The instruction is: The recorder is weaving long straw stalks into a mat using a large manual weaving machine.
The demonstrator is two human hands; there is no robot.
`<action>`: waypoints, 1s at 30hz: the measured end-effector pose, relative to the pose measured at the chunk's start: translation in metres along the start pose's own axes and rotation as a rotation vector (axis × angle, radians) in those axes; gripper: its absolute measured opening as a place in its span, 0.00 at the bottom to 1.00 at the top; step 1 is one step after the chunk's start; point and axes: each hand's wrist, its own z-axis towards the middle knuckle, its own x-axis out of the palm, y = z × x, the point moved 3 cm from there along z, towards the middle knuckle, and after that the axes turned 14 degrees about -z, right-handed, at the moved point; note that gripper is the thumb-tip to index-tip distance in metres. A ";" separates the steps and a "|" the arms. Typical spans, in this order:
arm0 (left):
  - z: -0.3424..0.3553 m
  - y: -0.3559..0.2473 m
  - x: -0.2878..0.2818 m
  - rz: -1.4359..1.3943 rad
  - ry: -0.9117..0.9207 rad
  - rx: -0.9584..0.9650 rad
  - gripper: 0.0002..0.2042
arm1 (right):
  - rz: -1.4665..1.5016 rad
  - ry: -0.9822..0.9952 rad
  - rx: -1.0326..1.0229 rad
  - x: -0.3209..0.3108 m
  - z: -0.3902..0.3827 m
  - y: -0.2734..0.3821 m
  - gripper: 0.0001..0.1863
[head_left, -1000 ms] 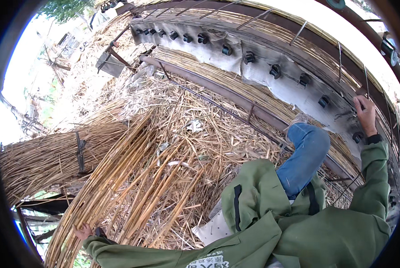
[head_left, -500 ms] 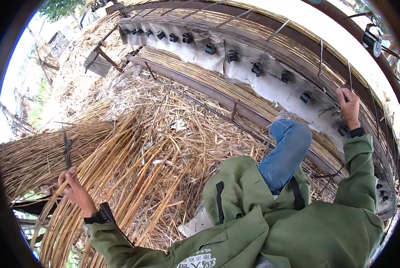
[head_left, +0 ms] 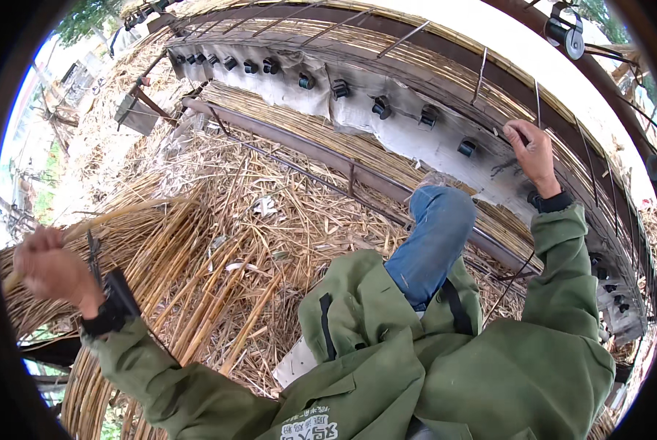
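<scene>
My left hand [head_left: 53,270], blurred by motion, is closed on a yellow reed stalk [head_left: 134,211]. The stalk sticks out on both sides of the fist and arches over a heap of reeds [head_left: 148,253]. On the far side, my right hand [head_left: 535,155] is a closed fist, thumb against the fingers, beside the long woven reed mat [head_left: 416,62] on its frame. Whatever is inside that fist, if anything, is hidden. Dark bobbins [head_left: 381,108] hang in a row along a pale sheet [head_left: 416,139] to its left.
Loose straw [head_left: 306,213] covers the ground in front of me. A metal rail [head_left: 299,143] crosses beyond it, next to my bent knee [head_left: 442,220]. Thin metal rods [head_left: 479,73] stick out across the mat. A pulley-like wheel [head_left: 574,42] hangs at the upper right.
My left hand has swung left and up, drawing the reed stalk away from the heap. My right hand stays closed by the mat, while the whole view has shifted right.
</scene>
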 end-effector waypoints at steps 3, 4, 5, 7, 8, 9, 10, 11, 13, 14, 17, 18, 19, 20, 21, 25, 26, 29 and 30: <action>-0.091 0.052 0.115 -0.043 0.340 -0.024 0.20 | 0.197 0.104 0.045 -0.023 -0.004 0.041 0.21; -0.120 0.050 0.148 0.014 0.368 0.048 0.15 | 0.337 0.065 0.023 -0.035 -0.001 0.061 0.28; -0.142 0.050 0.176 0.032 0.559 0.245 0.11 | 0.478 0.032 -0.001 -0.044 0.002 0.082 0.35; -0.200 0.038 0.208 -0.045 0.737 0.087 0.07 | 0.737 0.013 -0.022 -0.058 0.011 0.117 0.46; -0.227 0.032 0.216 -0.042 0.775 0.103 0.07 | 0.781 0.005 -0.017 -0.071 0.012 0.128 0.50; -0.252 0.021 0.221 -0.094 0.794 0.091 0.06 | 0.897 -0.054 -0.012 -0.078 0.009 0.131 0.49; -0.274 0.015 0.221 -0.113 0.876 0.083 0.06 | 0.973 -0.070 -0.011 -0.077 0.005 0.133 0.48; -0.296 0.005 0.224 -0.158 0.960 0.075 0.05 | 1.026 -0.095 -0.003 -0.084 -0.005 0.132 0.47; -0.320 -0.003 0.206 -0.223 0.855 0.108 0.06 | 1.189 -0.071 0.105 -0.075 -0.027 0.129 0.27; -0.328 -0.007 0.205 -0.227 0.960 0.071 0.06 | 1.351 -0.121 0.194 -0.058 -0.042 0.117 0.18; -0.354 -0.018 0.200 -0.233 1.186 0.015 0.08 | 1.429 -0.321 0.209 -0.065 -0.071 0.094 0.15; -0.360 -0.023 0.198 -0.230 1.250 0.012 0.08 | 1.453 -0.413 0.254 -0.086 -0.078 0.077 0.15; -0.366 -0.027 0.197 -0.256 1.281 -0.015 0.09 | 1.437 -0.516 0.243 -0.114 -0.086 0.051 0.14; -0.369 -0.031 0.197 -0.284 1.313 -0.037 0.10 | 1.416 -0.593 0.196 -0.147 -0.100 0.017 0.14; -0.371 -0.039 0.202 -0.336 1.347 -0.051 0.10 | 1.422 -0.649 0.161 -0.193 -0.121 -0.016 0.13; -0.375 -0.078 0.217 -0.507 1.305 0.108 0.12 | 1.344 -0.698 0.287 -0.297 -0.216 -0.145 0.16; -0.370 -0.085 0.223 -0.498 1.314 0.151 0.12 | 1.356 -0.674 0.271 -0.305 -0.241 -0.167 0.16; -0.353 -0.072 0.235 -0.415 1.221 0.206 0.11 | 1.292 -0.887 0.400 -0.333 -0.344 -0.242 0.15; -0.346 -0.053 0.237 -0.366 1.168 0.212 0.11 | 1.232 -1.006 0.542 -0.339 -0.386 -0.265 0.14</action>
